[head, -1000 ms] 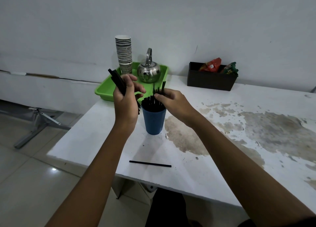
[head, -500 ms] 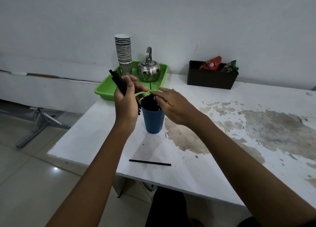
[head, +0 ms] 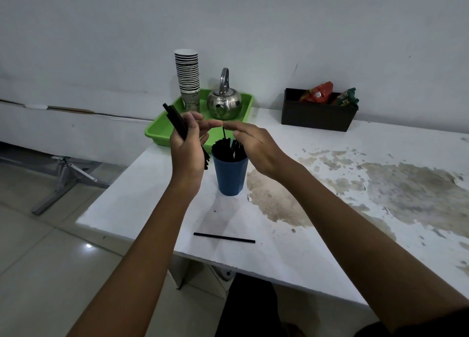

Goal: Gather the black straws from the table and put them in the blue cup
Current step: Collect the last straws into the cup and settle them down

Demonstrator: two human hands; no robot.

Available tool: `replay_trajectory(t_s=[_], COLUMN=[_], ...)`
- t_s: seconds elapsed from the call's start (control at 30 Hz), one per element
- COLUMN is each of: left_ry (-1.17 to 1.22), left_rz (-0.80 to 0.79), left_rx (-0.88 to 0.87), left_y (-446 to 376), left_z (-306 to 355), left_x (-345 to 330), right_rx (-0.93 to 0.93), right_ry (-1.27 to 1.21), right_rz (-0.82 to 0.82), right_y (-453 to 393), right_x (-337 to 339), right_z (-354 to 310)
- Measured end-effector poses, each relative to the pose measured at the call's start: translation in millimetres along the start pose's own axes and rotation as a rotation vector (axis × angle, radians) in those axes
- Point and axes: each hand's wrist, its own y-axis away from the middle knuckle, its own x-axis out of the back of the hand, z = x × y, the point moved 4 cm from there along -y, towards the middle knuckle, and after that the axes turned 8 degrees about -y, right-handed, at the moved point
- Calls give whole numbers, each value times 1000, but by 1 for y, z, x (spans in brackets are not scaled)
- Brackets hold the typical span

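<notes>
Black straws (head: 229, 147) stand packed in the blue cup (head: 230, 175), which sits upright on the white table (head: 142, 199) toward its left end, just in front of the green tray (head: 162, 129). We see our left hand (head: 187, 148) beside the cup, its grip curled round a slanted bundle of straws (head: 176, 120) whose ends stick out above and below the fist. Our right hand (head: 256, 146) hovers over the cup's mouth with fingers mostly straight; one thin straw (head: 224, 132) rises just under its fingertips, and we cannot tell whether the grip pinches it or only touches it. A single straw (head: 224, 237) lies flat near the table's front edge, well apart from the cup. On the tray stand a stack of paper cups (head: 187, 75) and a steel kettle (head: 223, 103). A black box (head: 317, 115) of packets sits along the back edge.
</notes>
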Motion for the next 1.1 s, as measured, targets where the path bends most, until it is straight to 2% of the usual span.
replay_trajectory(t_s=[0.2,0.43,0.53,0.77,1.0,1.1], left_ry=[21,45,40,41,33,29], left_rz=[4,-2,-8,-8,-11,-21], left_rx=[37,53,51,52,46,37], left_y=[-1,-3,-2,-2,0,1], left_z=[-7,-11,-11,-10,-7,-8], left_x=[1,-1,-2,0,0,1], right_rx=[111,354,385,382,298,222], right_ry=[-5,381,441,66,-39,-69], right_rz=[97,99,91,305,456,426], right_y=[6,31,37,46,64,79], right_x=[9,7,5,9,16,17], right_z=[0,2,7,4,-2,4])
